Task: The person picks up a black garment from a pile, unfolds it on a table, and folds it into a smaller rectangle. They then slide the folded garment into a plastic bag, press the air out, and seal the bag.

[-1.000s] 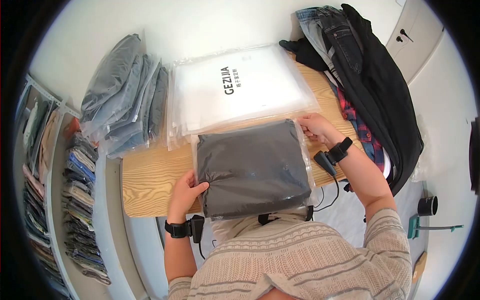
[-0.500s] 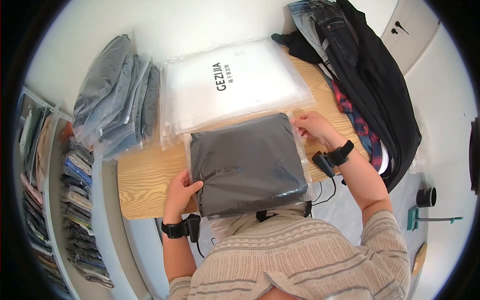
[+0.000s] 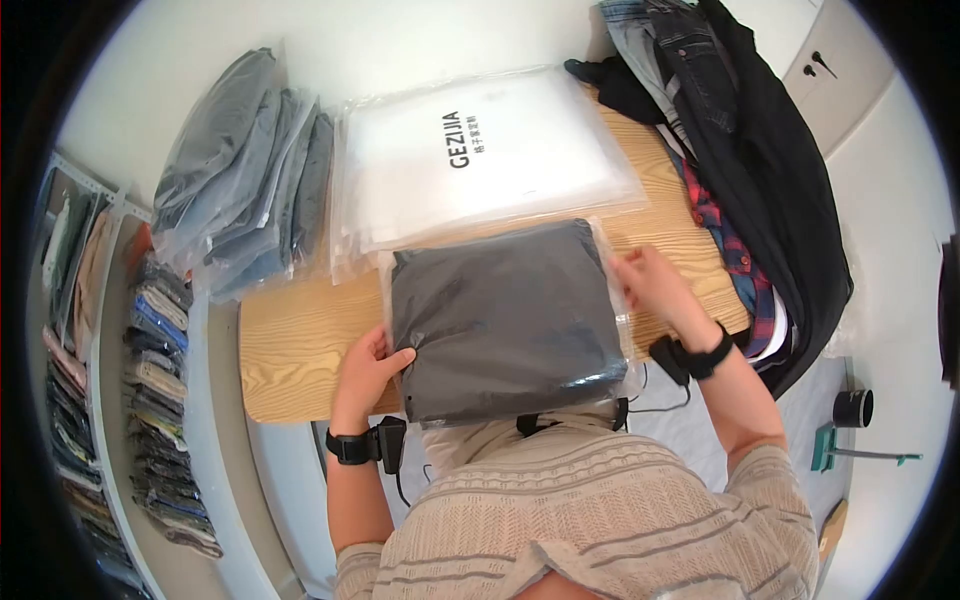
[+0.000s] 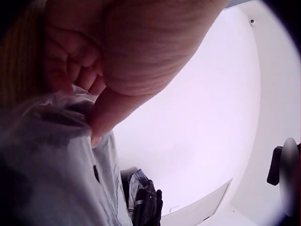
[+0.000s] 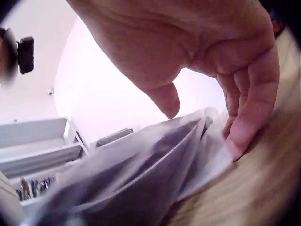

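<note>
A dark folded garment in a clear plastic bag [image 3: 505,320] lies at the table's front edge, its near end close to the person's body. My left hand [image 3: 365,375] pinches the left side of the bag, thumb on top and fingers beneath; creases run from the thumb. In the left wrist view the thumb [image 4: 113,110] presses into shiny plastic. By the right edge is my right hand [image 3: 660,285]. The right wrist view shows its thumb [image 5: 165,101] raised apart from the film, while the other fingers [image 5: 256,99] reach down beside the bag's edge near the wood.
Flat white printed bags [image 3: 540,150] lie behind on the wooden table [image 3: 300,350]. Bagged garments [image 3: 225,160] are piled at the left. Black trousers [image 3: 790,200], jeans and a plaid shirt [image 3: 735,235] drape over the right side. Shelves of folded clothes [image 3: 160,400] stand further left.
My right hand has slid a little toward the body along the bag's right edge, and its grip has loosened. The left hand keeps its pinch. The head view has shifted slightly.
</note>
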Demonstrator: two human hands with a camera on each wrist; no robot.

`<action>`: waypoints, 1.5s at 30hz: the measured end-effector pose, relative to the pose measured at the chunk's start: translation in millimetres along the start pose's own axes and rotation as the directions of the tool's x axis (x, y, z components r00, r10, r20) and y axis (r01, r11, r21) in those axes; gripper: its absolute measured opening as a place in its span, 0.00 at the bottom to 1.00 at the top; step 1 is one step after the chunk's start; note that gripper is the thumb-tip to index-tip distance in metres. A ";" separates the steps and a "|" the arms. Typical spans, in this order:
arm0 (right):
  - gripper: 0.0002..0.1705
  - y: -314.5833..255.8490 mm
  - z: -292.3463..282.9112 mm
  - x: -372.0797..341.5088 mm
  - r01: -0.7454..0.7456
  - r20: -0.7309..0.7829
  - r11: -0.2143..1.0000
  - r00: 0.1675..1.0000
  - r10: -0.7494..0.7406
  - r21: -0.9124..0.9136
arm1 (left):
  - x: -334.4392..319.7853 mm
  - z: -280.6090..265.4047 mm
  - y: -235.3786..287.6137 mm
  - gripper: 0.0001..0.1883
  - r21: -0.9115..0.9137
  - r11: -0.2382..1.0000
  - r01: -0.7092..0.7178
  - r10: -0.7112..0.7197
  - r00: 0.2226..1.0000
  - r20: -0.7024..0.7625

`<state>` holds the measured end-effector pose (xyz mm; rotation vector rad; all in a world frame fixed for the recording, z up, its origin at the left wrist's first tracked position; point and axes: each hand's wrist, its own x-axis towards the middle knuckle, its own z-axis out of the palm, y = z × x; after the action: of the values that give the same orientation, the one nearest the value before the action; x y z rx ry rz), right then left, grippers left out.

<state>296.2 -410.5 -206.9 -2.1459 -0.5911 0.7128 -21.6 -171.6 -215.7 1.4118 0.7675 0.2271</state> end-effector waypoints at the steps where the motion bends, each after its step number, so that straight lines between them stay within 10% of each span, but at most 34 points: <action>1: 0.23 1.6 3.4 -13.9 0.007 0.014 1.000 1.000 -0.006 -0.003 | -0.1 -0.1 1.2 0.20 0.017 1.000 0.005 -0.005 1.000 0.002; 4: 0.28 0.7 8.8 -46.3 0.007 0.105 0.991 0.994 -0.020 0.131 | 4.2 1.0 -6.6 0.20 -0.044 0.997 -0.066 0.066 0.998 0.004; 9: 0.21 24.2 18.8 -51.8 -0.286 0.389 0.653 0.921 -0.014 0.702 | -2.3 9.7 2.0 0.19 -0.055 0.998 -0.024 0.021 0.998 -0.066; 12: 0.18 24.5 29.0 -55.1 -0.199 0.260 0.538 0.965 -0.038 0.819 | -9.0 11.0 8.0 0.18 -0.294 0.955 0.038 -0.055 0.997 -0.053; 16: 0.17 9.7 36.5 -59.0 -0.157 0.255 0.493 0.957 -0.138 0.856 | -13.8 14.4 -1.8 0.21 -0.540 0.829 0.145 -0.112 0.989 0.095; 22: 0.16 24.8 37.6 -53.9 -0.167 0.232 0.514 0.971 -0.065 0.842 | -19.0 31.8 15.5 0.26 -0.339 0.926 0.165 -0.108 0.978 0.180; 29: 0.12 1.0 16.7 -63.2 -0.132 0.252 0.527 0.954 -0.163 0.840 | -47.1 34.1 99.4 0.25 -0.466 0.882 -0.062 0.127 0.986 0.109; 32: 0.16 18.8 11.0 -63.5 -0.084 0.178 0.542 0.976 -0.124 0.836 | -63.5 22.4 148.9 0.21 -0.477 0.878 -0.021 0.019 1.000 -0.009; 37: 0.13 47.3 18.9 -68.5 -0.021 0.059 0.578 0.997 -0.048 0.816 | -60.3 -20.4 227.4 0.14 -0.461 0.739 -0.492 0.439 0.870 -0.226; 40: 0.10 66.5 29.0 -66.5 0.106 -0.094 0.690 0.994 -0.056 0.716 | -40.8 -68.2 293.0 0.13 -0.380 0.528 -0.759 0.659 0.649 -0.380; 43: 0.10 70.1 30.0 -67.7 0.123 -0.087 0.675 0.992 -0.087 0.727 | -18.1 -139.2 336.8 0.14 -0.411 0.491 -0.768 0.785 0.594 -0.173; 45: 0.10 74.8 28.7 -65.6 0.143 -0.098 0.662 0.990 -0.105 0.736 | 4.2 -161.8 343.8 0.14 -0.389 0.336 -0.858 0.793 0.480 -0.375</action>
<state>242.2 -479.3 -262.4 -1.3279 -0.3235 0.6708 -14.9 23.1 110.6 1.1127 -0.0614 1.2723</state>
